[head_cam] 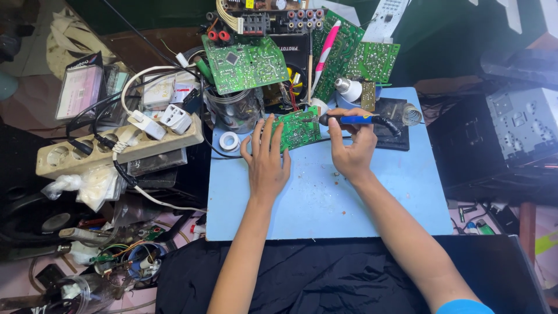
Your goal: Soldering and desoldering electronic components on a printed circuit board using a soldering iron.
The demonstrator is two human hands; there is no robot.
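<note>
While my left hand (266, 158) is lying flat, gripping nothing, against the green board (298, 128), my right hand (353, 149) is clenching a blue-handled iron (356, 119), a pink rectangular packet (78, 90) leaning far left.

Even, soft light falls from above, brightest on the pale blue mat (325, 197), which shows only faint, short shadows under the forearms. The black cloth (325, 279) and the dark corners at upper right swallow detail. The centre is sharp; the edges bend with wide-angle distortion, and the clutter at the left looks slightly softer. No strong glare shows.
</note>
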